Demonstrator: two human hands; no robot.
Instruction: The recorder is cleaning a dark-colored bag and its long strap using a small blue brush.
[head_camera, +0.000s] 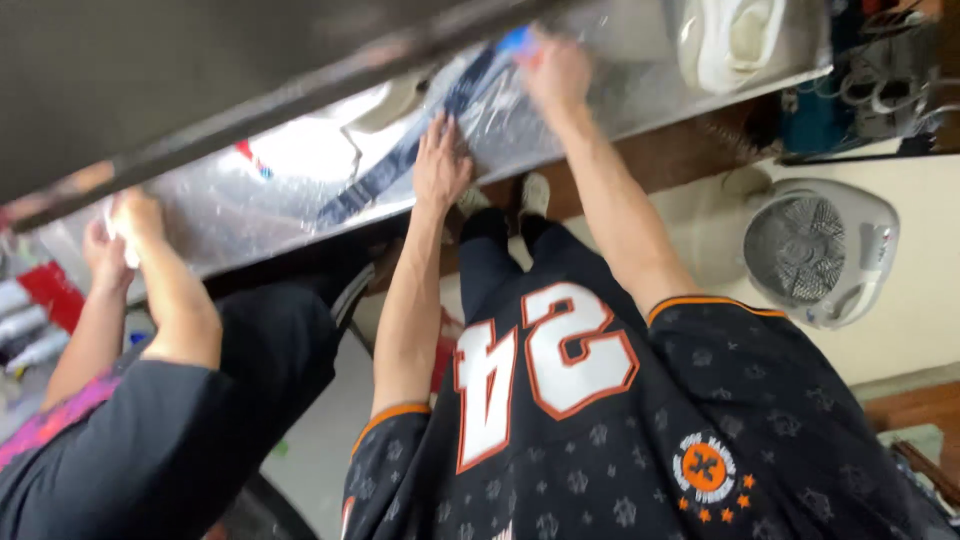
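Hands on wrapped strip (400, 165) | left hand (441, 160) flat | right hand (555, 70) pinching end | axis diagonal

Glossy clear plastic film (500, 115), shiny metal table (250, 210), matt cloth jersey (600, 420)
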